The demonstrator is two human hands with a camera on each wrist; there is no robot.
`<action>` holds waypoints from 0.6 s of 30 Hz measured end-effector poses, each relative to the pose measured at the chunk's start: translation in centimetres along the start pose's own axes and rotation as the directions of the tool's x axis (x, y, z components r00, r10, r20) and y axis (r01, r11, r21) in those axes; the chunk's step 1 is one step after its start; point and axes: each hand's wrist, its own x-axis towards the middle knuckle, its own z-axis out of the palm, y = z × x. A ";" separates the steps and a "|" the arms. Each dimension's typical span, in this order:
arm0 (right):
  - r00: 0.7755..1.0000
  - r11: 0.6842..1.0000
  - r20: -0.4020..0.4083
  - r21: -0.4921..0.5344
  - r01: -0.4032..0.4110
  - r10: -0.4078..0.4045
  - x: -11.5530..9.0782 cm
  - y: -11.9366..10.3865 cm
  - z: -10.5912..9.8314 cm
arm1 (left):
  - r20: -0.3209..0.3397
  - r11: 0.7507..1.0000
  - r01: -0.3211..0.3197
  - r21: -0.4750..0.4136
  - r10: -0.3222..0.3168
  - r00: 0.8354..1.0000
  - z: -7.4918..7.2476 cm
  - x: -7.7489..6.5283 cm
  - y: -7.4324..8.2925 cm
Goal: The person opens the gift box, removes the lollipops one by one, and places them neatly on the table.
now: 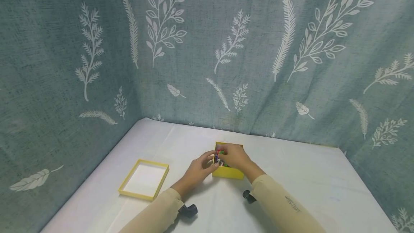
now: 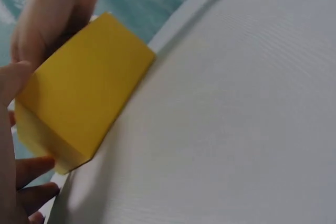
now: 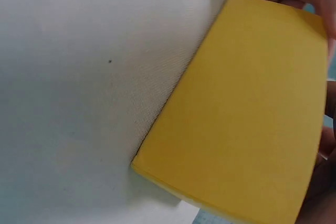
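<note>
An open yellow box (image 1: 228, 172) stands on the white table, with small red, green and dark pieces (image 1: 220, 152) showing inside; their kind is too small to make out. My left hand (image 1: 198, 170) holds the box at its left side, thumb by the front corner; in the left wrist view its fingers (image 2: 35, 169) touch the side wall. Over the box, my right hand (image 1: 234, 156) reaches in from the right, fingers bent down among the pieces. I cannot tell whether it pinches one. The right wrist view mostly shows the box's yellow front wall (image 3: 236, 108).
Left of the hands, a shallow yellow-rimmed lid (image 1: 144, 179) lies on the white table (image 1: 291, 175), its white inside facing up. Teal curtains (image 1: 200, 46) with white leaf prints rise behind the table and along its left side.
</note>
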 end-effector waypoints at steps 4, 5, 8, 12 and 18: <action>0.999 0.996 0.024 -0.081 -0.034 0.036 0.6 -0.4 0.5 | 0.003 1.000 -0.011 0.024 0.011 1.000 -0.4 0.0 -0.3; 0.999 0.994 0.022 -0.101 -0.045 0.047 0.6 -0.4 0.7 | 0.006 0.999 -0.012 0.032 0.012 1.000 -0.5 -0.1 -0.3; 0.997 0.987 0.004 -0.142 -0.073 0.075 0.9 -0.5 1.2 | 0.013 0.999 -0.009 0.039 0.008 1.000 -0.7 -0.2 -0.4; 0.996 0.977 -0.030 -0.192 -0.092 0.088 1.0 -0.6 1.4 | 0.029 0.999 -0.009 0.030 0.008 1.000 -0.9 -0.2 -0.6; 0.997 0.970 -0.023 -0.233 -0.076 0.072 1.1 -0.5 1.1 | 0.045 0.999 -0.036 0.029 0.035 0.998 -0.8 0.4 -0.9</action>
